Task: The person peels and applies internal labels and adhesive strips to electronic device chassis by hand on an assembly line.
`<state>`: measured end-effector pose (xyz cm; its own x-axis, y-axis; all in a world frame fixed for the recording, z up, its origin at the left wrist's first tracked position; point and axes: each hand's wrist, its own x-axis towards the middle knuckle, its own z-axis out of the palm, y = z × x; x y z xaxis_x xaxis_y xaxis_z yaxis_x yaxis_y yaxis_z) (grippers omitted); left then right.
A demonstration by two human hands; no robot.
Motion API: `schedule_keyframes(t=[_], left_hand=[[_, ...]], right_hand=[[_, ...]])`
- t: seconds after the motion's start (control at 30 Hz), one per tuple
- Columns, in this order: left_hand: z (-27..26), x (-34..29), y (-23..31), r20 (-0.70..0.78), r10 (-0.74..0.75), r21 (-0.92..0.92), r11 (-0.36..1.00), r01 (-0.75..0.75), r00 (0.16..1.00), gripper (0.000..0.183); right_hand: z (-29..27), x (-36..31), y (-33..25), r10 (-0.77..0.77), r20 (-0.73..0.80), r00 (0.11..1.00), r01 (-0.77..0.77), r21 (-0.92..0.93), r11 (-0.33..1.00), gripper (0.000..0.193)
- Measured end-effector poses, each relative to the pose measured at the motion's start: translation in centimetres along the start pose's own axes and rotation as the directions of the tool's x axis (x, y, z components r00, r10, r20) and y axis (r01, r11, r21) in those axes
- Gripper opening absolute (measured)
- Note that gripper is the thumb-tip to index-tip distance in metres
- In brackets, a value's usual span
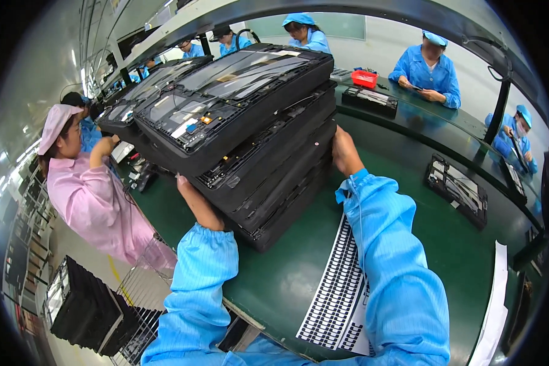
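Observation:
A tall stack of black foam trays [274,158] stands in front of me, its layers slightly out of line. In the top tray lie flat device parts with dark panels, thin cables and small blue and orange pieces. My left hand [196,202] presses against the stack's left side, its fingers mostly hidden by the trays. On the opposite side, my right hand [346,152] grips the stack, with its fingertips out of sight behind it. Both forearms wear blue sleeves. A second pile of similar trays [119,125] sits just behind, on the left.
The green bench [274,299] carries sheets of black-and-white labels [332,287]. Farther right lies a tray of parts [457,189]. A red bin [364,78] and another tray [370,100] are at the back. A person in pink [91,183] stands left, near stacked trays [82,305] on a wire rack.

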<state>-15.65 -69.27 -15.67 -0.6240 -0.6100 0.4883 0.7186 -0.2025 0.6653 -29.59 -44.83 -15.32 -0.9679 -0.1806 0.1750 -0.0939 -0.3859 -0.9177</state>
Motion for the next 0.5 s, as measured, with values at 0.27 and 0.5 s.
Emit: schedule_keyframes(t=[0.27, 0.5], left_hand=[[-2.3, 1.7, -0.3, 0.072, -0.063, -0.045, 0.997, 0.067, 0.995, 0.047], [-2.8, 2.6, -1.6, 0.049, 0.166, 0.135, 0.976, -0.171, 0.985, 0.048]], right_hand=[[3.6, -0.9, -3.2, -0.029, -0.011, 1.000, 0.030, 0.107, 0.994, 0.053], [3.7, 0.7, -0.9, -0.214, -0.454, 0.865, 0.204, -0.072, 0.976, 0.048]])
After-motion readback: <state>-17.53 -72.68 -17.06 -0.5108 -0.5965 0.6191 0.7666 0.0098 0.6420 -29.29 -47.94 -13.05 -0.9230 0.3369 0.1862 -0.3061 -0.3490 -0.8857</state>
